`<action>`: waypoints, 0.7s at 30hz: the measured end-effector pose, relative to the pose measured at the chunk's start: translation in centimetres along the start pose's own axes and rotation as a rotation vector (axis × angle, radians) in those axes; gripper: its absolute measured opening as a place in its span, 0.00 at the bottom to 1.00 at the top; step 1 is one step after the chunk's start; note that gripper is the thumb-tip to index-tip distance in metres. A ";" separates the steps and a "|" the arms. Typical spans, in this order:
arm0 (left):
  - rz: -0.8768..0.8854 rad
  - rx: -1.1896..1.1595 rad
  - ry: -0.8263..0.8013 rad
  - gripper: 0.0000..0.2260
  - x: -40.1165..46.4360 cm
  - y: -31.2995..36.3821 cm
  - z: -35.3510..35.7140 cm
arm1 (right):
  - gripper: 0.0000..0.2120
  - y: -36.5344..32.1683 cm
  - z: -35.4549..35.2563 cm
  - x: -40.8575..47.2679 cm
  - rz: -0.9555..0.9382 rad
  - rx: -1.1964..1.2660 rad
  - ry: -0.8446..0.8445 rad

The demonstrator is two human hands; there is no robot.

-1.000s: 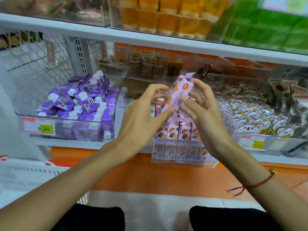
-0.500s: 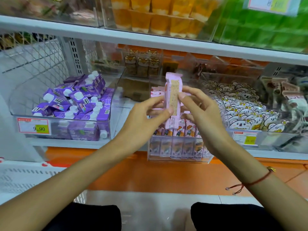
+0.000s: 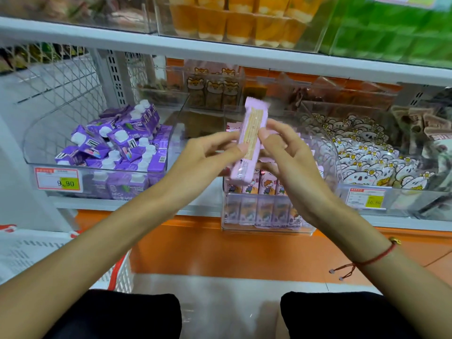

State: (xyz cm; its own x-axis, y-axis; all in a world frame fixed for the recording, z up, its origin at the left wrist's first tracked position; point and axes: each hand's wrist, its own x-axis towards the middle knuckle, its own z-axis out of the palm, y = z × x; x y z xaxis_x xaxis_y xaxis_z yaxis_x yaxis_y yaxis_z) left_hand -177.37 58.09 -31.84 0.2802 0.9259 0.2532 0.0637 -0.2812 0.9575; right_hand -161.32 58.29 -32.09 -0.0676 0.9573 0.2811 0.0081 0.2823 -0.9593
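Pinching glossy pink oblong packet | left hand, right hand | clear bin behind

White shelf carries clear bins (purple cartons, pink packets, koala packs).

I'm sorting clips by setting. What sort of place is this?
Probably a shop's snack aisle: clear bins of packaged goods on shelves, a printed price tag on a bin front, and a white shopping basket on the floor.

Behind the right grip, a thin red cord bracelet with a small gold bead; black cloth trousers cover both knees.
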 end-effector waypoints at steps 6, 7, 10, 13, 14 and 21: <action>0.187 0.108 0.002 0.18 0.0 -0.4 -0.8 | 0.18 -0.3 0.0 -0.5 -0.208 -0.062 -0.098; 0.189 0.104 0.004 0.18 0.0 -0.5 -0.8 | 0.18 -0.3 0.0 -0.6 -0.220 -0.057 -0.104; 0.180 0.085 -0.002 0.18 -0.1 -0.7 -0.5 | 0.18 -0.2 -0.1 -0.8 -0.232 -0.059 -0.104; 0.149 0.073 0.007 0.18 0.0 -0.9 -0.2 | 0.20 -0.2 -0.3 -0.8 -0.226 -0.094 -0.096; 0.133 0.057 0.019 0.18 0.0 -0.9 -0.1 | 0.22 -0.1 -0.4 -0.8 -0.227 -0.119 -0.092; -0.078 -0.287 0.179 0.19 0.3 -0.8 0.7 | 0.24 0.6 0.2 -1.3 -0.310 -0.332 -0.088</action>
State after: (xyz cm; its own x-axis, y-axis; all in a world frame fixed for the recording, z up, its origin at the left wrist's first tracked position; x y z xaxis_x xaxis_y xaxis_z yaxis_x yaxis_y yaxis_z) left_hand -176.65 58.36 -32.62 0.1106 0.9786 0.1733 -0.2007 -0.1488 0.9683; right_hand -161.42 57.21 -33.05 -0.2016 0.8194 0.5366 0.2922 0.5732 -0.7656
